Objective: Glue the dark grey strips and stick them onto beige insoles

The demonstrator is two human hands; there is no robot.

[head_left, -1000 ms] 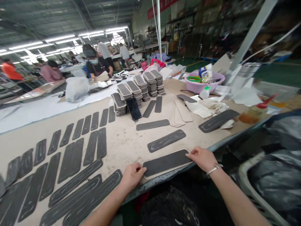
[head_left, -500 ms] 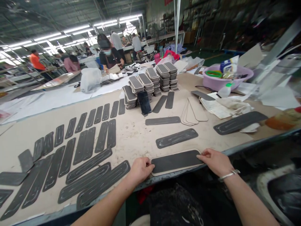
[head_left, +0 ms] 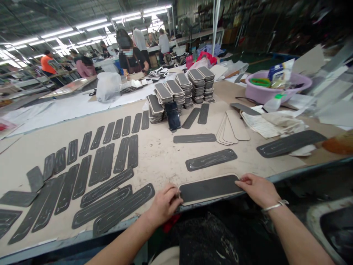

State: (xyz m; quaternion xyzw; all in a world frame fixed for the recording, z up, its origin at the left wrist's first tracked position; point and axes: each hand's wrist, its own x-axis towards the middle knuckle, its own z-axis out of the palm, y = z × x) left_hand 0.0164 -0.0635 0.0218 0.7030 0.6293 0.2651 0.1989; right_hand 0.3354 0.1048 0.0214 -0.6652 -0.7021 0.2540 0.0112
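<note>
At the table's front edge lies a dark grey rounded panel (head_left: pixel 209 188) on a slightly larger beige backing piece, whose pale rim shows around it. My left hand (head_left: pixel 165 203) is at its left end, thumb and fingers closed on the corner. The right end is pinched between the thumb and fingertips of my right hand (head_left: pixel 257 188), which wears a bracelet on the wrist. Just beyond lies a grey strip (head_left: pixel 211 159) with glossy, wet-looking streaks. Another grey strip (head_left: pixel 194 138) lies farther back, beside fanned beige backing pieces (head_left: pixel 237 127).
Many streaked grey strips (head_left: pixel 82 176) cover the table's left side. Stacks of finished-looking panels (head_left: pixel 174 88) stand at the back, a phone (head_left: pixel 173 115) leaning against them. A purple basin (head_left: pixel 275 92) and a brush (head_left: pixel 340 142) are on the right. A co-worker (head_left: pixel 132 55) works across the table.
The fingers of my left hand have shifted and spread a little around the panel's left end. My right hand keeps its pinch. The view has moved slightly.
</note>
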